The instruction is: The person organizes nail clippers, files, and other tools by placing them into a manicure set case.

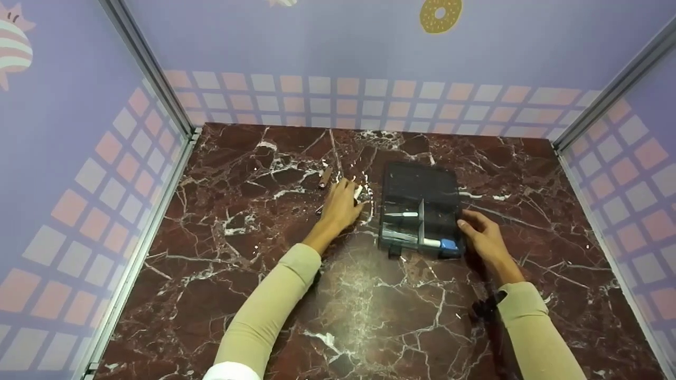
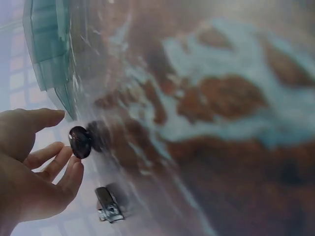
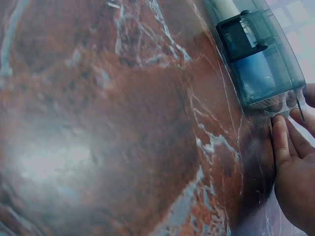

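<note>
I am holding my left grip (image 1: 343,203) to the left of the dark translucent case (image 1: 421,182), thumb and fingertips standing apart. A glossy dark oval piece (image 2: 80,142) is sitting just beside those fingertips, on the case's left; whether skin is touching it, I cannot tell. A metal-ended piece (image 2: 109,204) is lying farther left of the case. My right grip (image 1: 483,235) is pinching the case's right edge. Within the case, a blue piece (image 1: 449,244) is occupying the near right corner.

Handling, as judged: the oval is appearing light, hard and slick, so it is calling for thumb and forefinger across its narrow sides. The case is seeming stiff but light, liable to slide on the polished surface (image 1: 369,322); its side wall is offering the surest hold.
</note>
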Demonstrator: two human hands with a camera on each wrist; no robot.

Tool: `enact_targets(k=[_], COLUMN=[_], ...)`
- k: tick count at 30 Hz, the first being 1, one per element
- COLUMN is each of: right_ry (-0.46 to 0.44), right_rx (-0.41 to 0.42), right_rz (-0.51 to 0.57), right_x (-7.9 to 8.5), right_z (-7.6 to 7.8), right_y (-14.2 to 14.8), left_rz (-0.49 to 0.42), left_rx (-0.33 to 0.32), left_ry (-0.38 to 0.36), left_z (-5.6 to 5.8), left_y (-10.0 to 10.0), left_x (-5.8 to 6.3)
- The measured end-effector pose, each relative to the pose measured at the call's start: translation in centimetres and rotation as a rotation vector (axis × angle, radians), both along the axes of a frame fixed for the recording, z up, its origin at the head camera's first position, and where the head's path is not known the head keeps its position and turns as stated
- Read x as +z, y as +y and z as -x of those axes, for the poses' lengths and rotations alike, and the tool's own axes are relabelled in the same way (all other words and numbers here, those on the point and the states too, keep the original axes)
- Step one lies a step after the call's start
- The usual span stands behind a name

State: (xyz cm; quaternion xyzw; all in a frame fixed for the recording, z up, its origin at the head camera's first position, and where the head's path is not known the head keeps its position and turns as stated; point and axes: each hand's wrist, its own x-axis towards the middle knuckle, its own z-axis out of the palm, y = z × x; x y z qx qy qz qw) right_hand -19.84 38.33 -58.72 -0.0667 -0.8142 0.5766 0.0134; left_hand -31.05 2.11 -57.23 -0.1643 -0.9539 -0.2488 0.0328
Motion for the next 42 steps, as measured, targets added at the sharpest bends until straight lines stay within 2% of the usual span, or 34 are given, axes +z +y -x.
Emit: enact_targets(k=[2, 3, 5, 7, 9, 11, 14, 18, 21, 25, 31, 36, 39, 42], right_ry=[-0.007, -0.008, -0.009, -0.003, 0.003, 0.005, 0.014, 0.028, 0.019, 0.020, 0.019, -0.021, -0.044, -0.062], right_rx=[-0.001, -0.004, -0.011, -0.014, -0.014, -0.014, -0.010, -0.011, -0.003, -0.006, -0.014, -0.017, -0.002, 0.003], right_rz=[0.007, 0.011, 0.019, 0.017, 0.011, 0.004, 0.001, 0.013, 0.013, 0.015, 0.033, 0.029, 0.008, -0.018], right_x=[0.1, 0.0, -0.1, -0.1, -0.2, -0.1, 0.0, 0.1, 0.1, 0.0, -0.1, 1.1, 2.3, 2.7], right_z=[0.0, 0.0, 0.1, 0.2, 0.1, 0.0, -0.1, -0.1, -0.1, -0.1, 0.0, -0.1, -0.2, 0.0], right_y=[0.0, 0.1, 0.1, 0.1, 0.0, 0.0, 0.0, 0.1, 0.0, -0.2, -0.4, -0.5, -0.7, -0.8], left_rz=[-0.006, -0.010, -0.019, -0.026, -0.043, -0.070, -0.146, -0.270, -0.292, -0.221, -0.089, 0.010, 0.063, 0.109], left_rx=[0.006, 0.008, 0.014, 0.018, 0.016, 0.004, -0.047, -0.156, -0.251, -0.383, -0.528, -0.659, -0.703, -0.727], left_ry=[-0.026, -0.031, -0.051, -0.080, -0.080, -0.088, -0.102, -0.128, -0.140, -0.128, -0.145, -0.075, -0.040, -0.027], left_z=[0.1, 0.4, 0.5, 0.1, 0.0, -0.4, -1.0, -2.3, -3.4, -4.7, -6.0, -6.3, -6.3, -6.2], left_y=[-0.3, -0.4, -0.5, -0.5, -0.5, -0.4, 0.1, 2.0, 4.1, 7.0, 10.6, 12.8, 13.8, 14.5], left_x=[-0.3, -0.9, -1.0, -0.1, 0.1, 0.9, 1.9, 3.0, 3.6, 3.8, 4.0, 4.1, 4.0, 4.0])
